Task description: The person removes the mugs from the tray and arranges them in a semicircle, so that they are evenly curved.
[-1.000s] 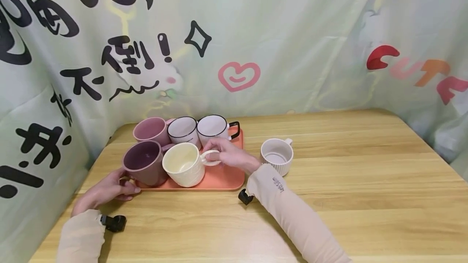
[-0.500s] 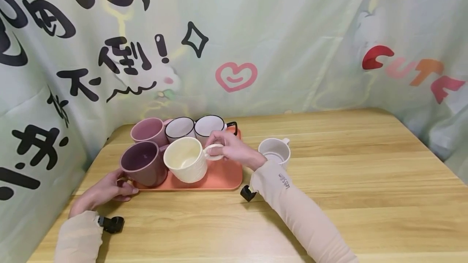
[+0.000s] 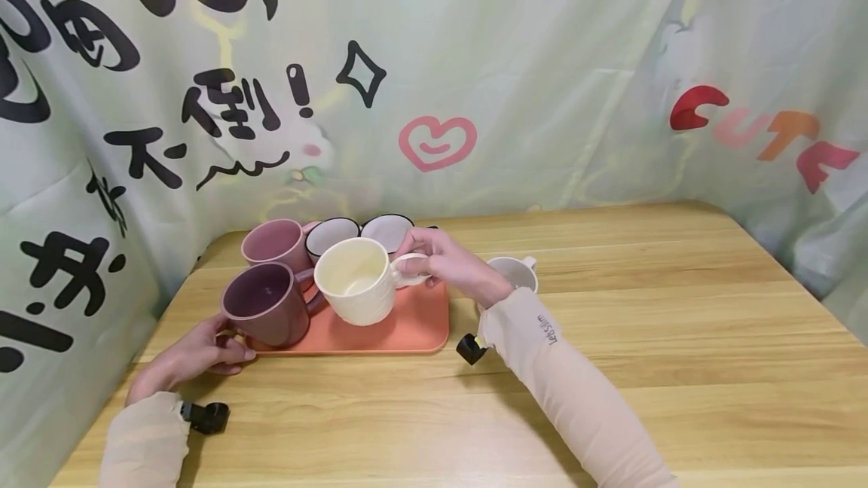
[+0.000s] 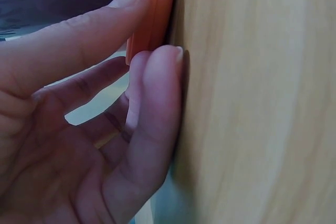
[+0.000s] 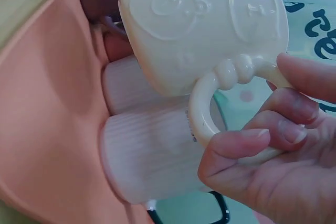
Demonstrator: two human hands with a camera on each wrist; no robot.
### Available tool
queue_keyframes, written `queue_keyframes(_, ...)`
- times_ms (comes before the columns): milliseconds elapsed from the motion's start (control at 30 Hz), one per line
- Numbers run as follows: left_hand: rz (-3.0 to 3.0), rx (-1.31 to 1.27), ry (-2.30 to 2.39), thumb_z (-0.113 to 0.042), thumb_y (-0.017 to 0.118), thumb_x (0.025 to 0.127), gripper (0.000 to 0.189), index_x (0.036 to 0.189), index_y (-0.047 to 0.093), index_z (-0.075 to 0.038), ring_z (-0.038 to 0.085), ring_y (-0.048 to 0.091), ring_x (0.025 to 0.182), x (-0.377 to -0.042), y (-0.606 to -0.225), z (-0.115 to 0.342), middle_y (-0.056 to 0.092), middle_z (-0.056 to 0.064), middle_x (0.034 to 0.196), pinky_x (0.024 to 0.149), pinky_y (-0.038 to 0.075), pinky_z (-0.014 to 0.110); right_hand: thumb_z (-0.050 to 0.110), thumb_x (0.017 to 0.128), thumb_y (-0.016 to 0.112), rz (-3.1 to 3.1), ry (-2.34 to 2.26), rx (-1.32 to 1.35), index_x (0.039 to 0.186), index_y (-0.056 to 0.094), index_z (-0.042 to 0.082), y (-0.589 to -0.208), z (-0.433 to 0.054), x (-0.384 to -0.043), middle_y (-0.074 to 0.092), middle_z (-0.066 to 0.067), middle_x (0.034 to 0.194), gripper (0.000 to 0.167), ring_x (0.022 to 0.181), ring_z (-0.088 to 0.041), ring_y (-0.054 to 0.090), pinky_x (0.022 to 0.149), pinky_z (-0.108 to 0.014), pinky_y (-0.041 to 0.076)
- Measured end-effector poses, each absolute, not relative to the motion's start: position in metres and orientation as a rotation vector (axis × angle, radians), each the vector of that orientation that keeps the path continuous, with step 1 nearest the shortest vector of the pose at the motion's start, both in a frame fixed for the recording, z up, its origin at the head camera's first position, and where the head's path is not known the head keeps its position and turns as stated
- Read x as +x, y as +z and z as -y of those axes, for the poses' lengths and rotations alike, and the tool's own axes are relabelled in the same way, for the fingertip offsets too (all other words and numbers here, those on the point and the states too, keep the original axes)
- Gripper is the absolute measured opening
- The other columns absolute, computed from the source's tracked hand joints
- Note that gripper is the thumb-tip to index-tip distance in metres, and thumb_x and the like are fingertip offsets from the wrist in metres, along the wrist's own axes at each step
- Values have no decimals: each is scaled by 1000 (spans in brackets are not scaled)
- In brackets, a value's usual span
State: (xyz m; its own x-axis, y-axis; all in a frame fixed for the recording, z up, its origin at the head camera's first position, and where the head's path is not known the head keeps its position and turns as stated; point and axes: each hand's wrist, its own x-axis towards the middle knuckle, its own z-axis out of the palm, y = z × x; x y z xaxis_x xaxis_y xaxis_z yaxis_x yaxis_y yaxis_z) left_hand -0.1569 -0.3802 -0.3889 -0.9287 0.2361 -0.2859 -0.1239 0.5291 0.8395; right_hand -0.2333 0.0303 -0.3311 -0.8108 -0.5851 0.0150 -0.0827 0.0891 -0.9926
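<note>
My right hand holds a cream mug by its handle, raised above the orange tray. Raised figures show on the mug's wall in the right wrist view. My left hand grips the tray's near left corner; in the left wrist view the thumb lies on the tray's rim and curled fingers sit against its edge. Beside that hand, a dark purple mug stands on the tray. Behind it are a pink mug and two white mugs with black rims, one left, one right.
A ribbed pale mug stands on the wooden table right of the tray, partly hidden by my right forearm. A printed curtain hangs behind the table and along its left side.
The cream mug has risen off the tray in my right hand and shifted right and back, baring the tray under it. My left hand stays at the tray's corner.
</note>
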Motion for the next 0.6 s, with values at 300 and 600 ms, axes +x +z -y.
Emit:
queue_keyframes(300, -2403, 90, 1367, -2, 72, 92, 59, 133, 33, 15, 18, 60, 85, -157, -389, 381, 48, 17, 106, 72, 61, 35, 3, 93, 66, -2005, -1797, -644, 91, 61, 7, -319, -42, -235, 69, -5, 81, 6, 66, -16, 57, 53, -25, 37)
queue_keyframes(600, -2391, 88, 1383, 1, 70, 93, 56, 132, 33, 16, 17, 60, 85, -157, -390, 381, 48, 19, 109, 72, 61, 35, 3, 94, 64, -1958, -1846, -627, 92, 62, 7, -307, -57, -236, 69, -9, 77, 5, 63, -16, 54, 54, -26, 38)
